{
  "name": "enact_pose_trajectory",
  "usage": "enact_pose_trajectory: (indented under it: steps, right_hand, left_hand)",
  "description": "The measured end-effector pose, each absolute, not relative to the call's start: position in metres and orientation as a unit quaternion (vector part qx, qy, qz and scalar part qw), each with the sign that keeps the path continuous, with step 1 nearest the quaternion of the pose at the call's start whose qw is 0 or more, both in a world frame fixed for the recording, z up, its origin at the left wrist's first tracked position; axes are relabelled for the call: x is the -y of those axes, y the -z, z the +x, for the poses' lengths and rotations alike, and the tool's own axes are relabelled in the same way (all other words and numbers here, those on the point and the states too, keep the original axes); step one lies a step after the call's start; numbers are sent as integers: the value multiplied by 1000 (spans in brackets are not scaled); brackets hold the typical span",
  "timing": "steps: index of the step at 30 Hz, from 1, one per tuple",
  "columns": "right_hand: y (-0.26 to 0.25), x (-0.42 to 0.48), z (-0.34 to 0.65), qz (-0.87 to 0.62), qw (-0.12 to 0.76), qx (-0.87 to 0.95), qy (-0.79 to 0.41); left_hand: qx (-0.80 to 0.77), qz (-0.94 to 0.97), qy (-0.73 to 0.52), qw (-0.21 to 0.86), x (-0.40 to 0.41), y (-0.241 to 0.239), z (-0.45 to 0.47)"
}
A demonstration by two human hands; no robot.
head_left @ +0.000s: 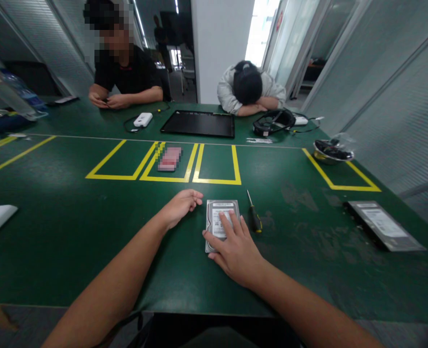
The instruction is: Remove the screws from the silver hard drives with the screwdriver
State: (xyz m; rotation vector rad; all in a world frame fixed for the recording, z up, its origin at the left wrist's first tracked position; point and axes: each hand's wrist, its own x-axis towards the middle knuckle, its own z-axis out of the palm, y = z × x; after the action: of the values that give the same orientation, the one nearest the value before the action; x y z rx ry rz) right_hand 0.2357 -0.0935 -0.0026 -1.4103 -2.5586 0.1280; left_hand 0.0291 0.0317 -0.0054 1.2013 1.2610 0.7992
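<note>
A silver hard drive [222,205] with a white printed label lies flat on the green table in front of me. My right hand [237,246] rests on its lower part, fingers spread out and touching the label; the palm hides one corner. Left of the drive and apart from it, my left hand [182,208] hovers with its fingers curled in a loose pinch. Whether anything small sits between those fingertips cannot be made out. Close by on the right lies a screwdriver [254,219] with a black and yellow handle, its shaft pointing away from me.
Another drive [384,224] lies at the right. Yellow tape [217,181] outlines areas on the table, one around a red blurred item [169,159]. Farther back are a black panel [198,124], a headset [274,122] and a metal bowl [332,152]. Two people sit opposite.
</note>
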Motion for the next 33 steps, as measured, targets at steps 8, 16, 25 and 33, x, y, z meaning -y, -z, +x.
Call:
enact_pose_trajectory:
  steps: [8,16,25,33]
  right_hand:
    - [2,93,236,-478,110,871,-40]
    - [1,93,235,-481,108,869,-39]
    - [3,93,235,-482,109,869,-29]
    - [0,93,234,-484,105,868,-35]
  left_hand:
    - [-517,476,-404,586,-29,5,31]
    - [-518,416,-484,569,-21,12,42]
    - [-513,638,-431,379,-24,17,39]
    - [-492,660,-387,415,-27,24,41]
